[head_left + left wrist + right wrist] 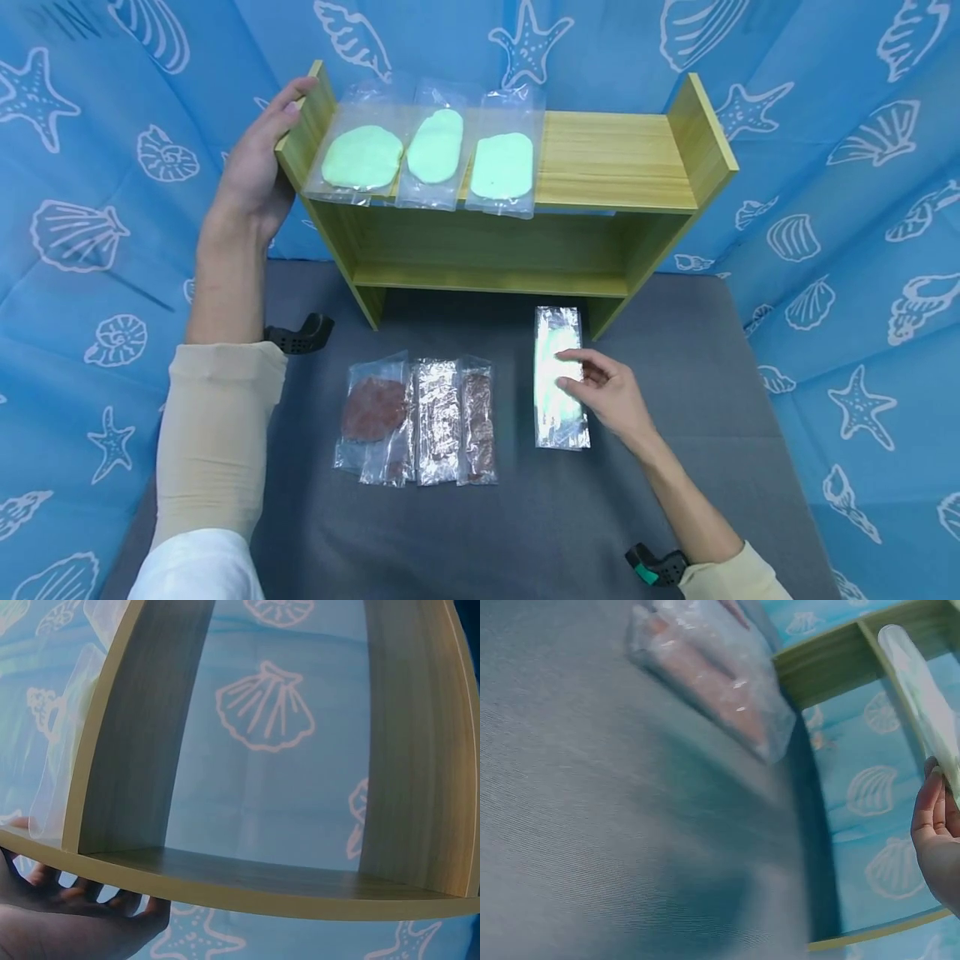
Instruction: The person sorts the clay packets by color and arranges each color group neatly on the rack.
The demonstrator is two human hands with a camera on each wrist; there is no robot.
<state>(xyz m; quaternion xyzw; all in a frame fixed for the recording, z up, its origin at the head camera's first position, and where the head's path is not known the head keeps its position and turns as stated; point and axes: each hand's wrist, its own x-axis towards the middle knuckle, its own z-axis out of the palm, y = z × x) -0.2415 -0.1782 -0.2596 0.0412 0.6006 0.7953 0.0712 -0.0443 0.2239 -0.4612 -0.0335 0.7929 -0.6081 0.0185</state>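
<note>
My left hand (258, 167) grips the upper left side panel of a light wooden shelf (607, 158); in the left wrist view its fingers (124, 900) bend against the outside of the panel (300, 906). Between thumb and fingers, my right hand (611, 396) pinches the right edge of a shiny clear packet (558, 375) below the shelf's right end. The right wrist view shows this packet (922, 690) with pale green content, held by the hand (939, 840). Three clear bags with pale green pieces (363, 157) lie side by side on the shelf's top board, towards the left.
Several clear bags with reddish-brown content (375, 408) lie on the grey cloth (450, 542) in front of the shelf, left of the right hand. A lower board (487, 279) spans the shelf. Blue patterned curtains (97, 250) stand behind and at both sides.
</note>
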